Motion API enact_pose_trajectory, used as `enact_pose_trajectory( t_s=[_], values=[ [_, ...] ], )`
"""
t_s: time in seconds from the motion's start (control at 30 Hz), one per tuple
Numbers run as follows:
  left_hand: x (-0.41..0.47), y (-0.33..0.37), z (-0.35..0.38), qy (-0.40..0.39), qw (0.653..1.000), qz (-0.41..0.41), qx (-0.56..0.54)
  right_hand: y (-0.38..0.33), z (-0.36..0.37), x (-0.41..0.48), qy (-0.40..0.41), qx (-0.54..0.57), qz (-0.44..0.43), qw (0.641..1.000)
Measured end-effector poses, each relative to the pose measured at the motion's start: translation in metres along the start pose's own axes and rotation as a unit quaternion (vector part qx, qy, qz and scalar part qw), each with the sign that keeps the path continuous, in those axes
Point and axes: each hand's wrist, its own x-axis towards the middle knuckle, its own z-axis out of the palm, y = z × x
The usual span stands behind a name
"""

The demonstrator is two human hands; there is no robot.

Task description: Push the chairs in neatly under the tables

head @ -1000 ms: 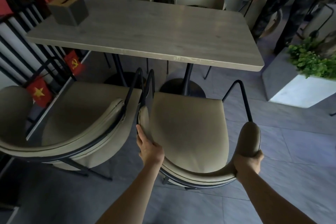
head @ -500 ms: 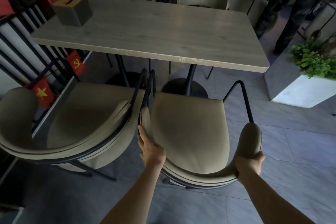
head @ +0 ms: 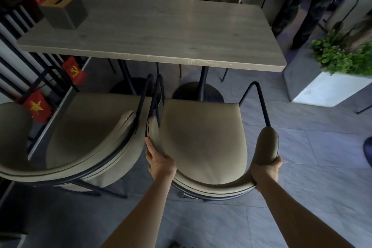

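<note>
Grey wood-grain desk (head: 153, 32) is standing on black pedestal bases, with a tissue box (head: 63, 11) sitting near its far left corner. Two olive padded armchairs are facing its near edge, seats not yet under it: the left armchair (head: 80, 137) and the right armchair (head: 203, 143), their black arm frames nearly touching. Both hands are gripping the right armchair's curved backrest; the left hand (head: 160, 164) is wrapping its left side, the right hand (head: 264, 172) is clasping its right end.
</note>
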Motion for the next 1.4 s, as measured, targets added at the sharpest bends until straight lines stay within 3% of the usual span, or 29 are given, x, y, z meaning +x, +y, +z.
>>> enact_pose_trajectory(
  t_s=[0.2,0.33,0.53,0.8,1.03,1.13,1.27,1.4],
  values=[
    [-0.006,0.001,-0.008,0.011,0.985,0.035,0.168,-0.001,-0.004,-0.007,-0.011,-0.166,-0.128,0.978],
    [-0.02,0.028,0.002,0.015,0.975,0.08,0.206,-0.016,-0.011,-0.012,-0.014,-0.253,-0.186,0.949],
    [-0.059,0.092,0.062,-0.063,0.985,0.088,0.137,-0.059,-0.04,-0.012,-0.069,-0.24,-0.288,0.924],
    [-0.111,0.194,0.168,-0.158,0.983,0.094,0.022,-0.114,-0.124,0.049,-0.158,-0.119,-0.322,0.926],
    [-0.107,0.307,0.243,-0.08,0.983,0.084,-0.145,-0.177,-0.215,0.156,-0.178,-0.092,-0.322,0.925],
    [-0.107,0.345,0.268,-0.05,0.979,0.112,-0.161,-0.221,-0.238,0.195,-0.169,-0.081,-0.348,0.919],
    [-0.091,0.382,0.292,-0.015,0.974,0.11,-0.196,-0.281,-0.238,0.235,-0.21,-0.034,-0.356,0.91],
    [-0.056,0.413,0.304,0.032,0.975,0.071,-0.206,-0.343,-0.207,0.273,-0.261,-0.055,-0.364,0.892]
  ],
)
